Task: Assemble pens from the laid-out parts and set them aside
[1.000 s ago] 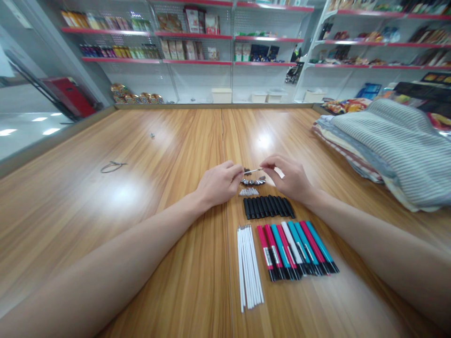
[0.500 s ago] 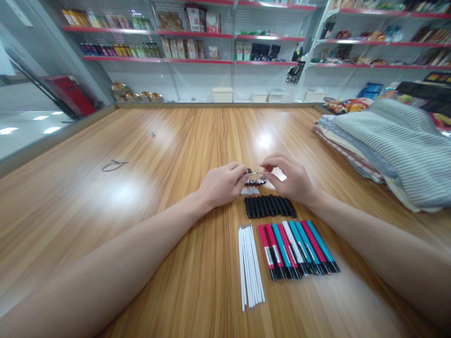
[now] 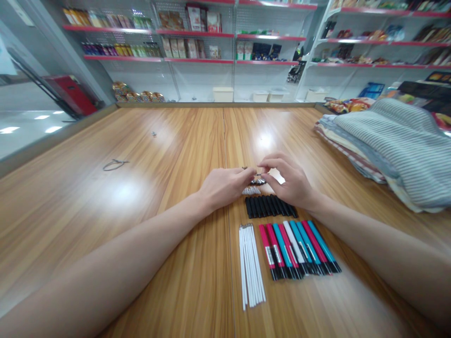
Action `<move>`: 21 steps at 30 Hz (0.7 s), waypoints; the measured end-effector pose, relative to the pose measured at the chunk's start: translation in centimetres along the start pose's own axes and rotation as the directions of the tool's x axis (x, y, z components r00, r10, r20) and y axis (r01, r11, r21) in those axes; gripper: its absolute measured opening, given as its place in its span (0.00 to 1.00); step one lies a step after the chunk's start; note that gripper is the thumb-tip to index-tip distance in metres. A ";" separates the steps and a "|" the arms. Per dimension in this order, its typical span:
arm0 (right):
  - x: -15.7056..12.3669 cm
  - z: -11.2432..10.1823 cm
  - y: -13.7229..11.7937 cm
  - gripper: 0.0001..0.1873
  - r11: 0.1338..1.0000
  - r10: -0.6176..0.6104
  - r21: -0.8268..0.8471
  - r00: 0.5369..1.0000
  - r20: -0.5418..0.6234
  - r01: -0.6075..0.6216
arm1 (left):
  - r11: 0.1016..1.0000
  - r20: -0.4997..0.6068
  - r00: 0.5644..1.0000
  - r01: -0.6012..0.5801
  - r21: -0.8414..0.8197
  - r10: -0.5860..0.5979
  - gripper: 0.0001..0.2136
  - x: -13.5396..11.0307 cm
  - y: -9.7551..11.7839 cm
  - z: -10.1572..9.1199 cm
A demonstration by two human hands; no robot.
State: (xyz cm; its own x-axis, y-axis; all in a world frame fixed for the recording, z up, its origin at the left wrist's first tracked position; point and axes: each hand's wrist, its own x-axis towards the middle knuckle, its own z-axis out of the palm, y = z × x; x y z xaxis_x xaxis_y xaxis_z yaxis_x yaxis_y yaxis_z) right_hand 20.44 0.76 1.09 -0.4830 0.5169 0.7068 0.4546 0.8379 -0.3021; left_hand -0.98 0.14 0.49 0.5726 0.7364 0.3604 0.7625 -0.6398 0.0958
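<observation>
My left hand [image 3: 225,185] and my right hand [image 3: 287,180] meet over the wooden table [image 3: 158,188], both pinched on a thin white refill with a small metal tip [image 3: 260,174]. Under them lie several loose metal tips [image 3: 257,182] and small white pieces [image 3: 251,190]. Closer to me is a row of black caps [image 3: 269,206]. Nearer still lie several white refills [image 3: 251,265] and a row of red, teal and white pen barrels [image 3: 299,249].
A stack of folded striped cloths [image 3: 391,141] sits at the right. A dark loop of wire [image 3: 113,165] and a tiny metal bit [image 3: 153,134] lie at the left. Shelves of goods [image 3: 197,47] line the back wall.
My hands have drawn closer together, the left sliding right along the refill until the fingertips nearly touch. The parts on the table have not moved.
</observation>
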 end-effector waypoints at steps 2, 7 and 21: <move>0.0 0.0 -0.1 0.14 1.000 0.002 0.001 1.000 -0.017 -0.002 | 1.000 -0.002 1.000 -0.013 0.019 0.013 0.14 0.0 0.0 0.1; 0.1 0.3 -0.2 0.16 1.000 0.002 0.028 1.000 -0.022 -0.001 | 0.998 -0.032 0.999 -0.040 0.042 0.042 0.13 0.0 -0.2 0.4; 0.0 0.4 -0.6 0.19 1.000 -0.013 0.021 0.999 -0.031 0.014 | 0.994 -0.052 0.996 -0.062 0.091 0.067 0.11 0.1 -0.3 0.4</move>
State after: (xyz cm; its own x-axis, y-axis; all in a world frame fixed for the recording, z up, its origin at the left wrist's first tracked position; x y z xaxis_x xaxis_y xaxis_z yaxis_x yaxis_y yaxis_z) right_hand 19.88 0.34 0.96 -0.4657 0.5001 0.7301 0.4317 0.8486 -0.3059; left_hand -1.02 0.43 0.14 0.6061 0.6791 0.4140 0.7496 -0.6618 -0.0118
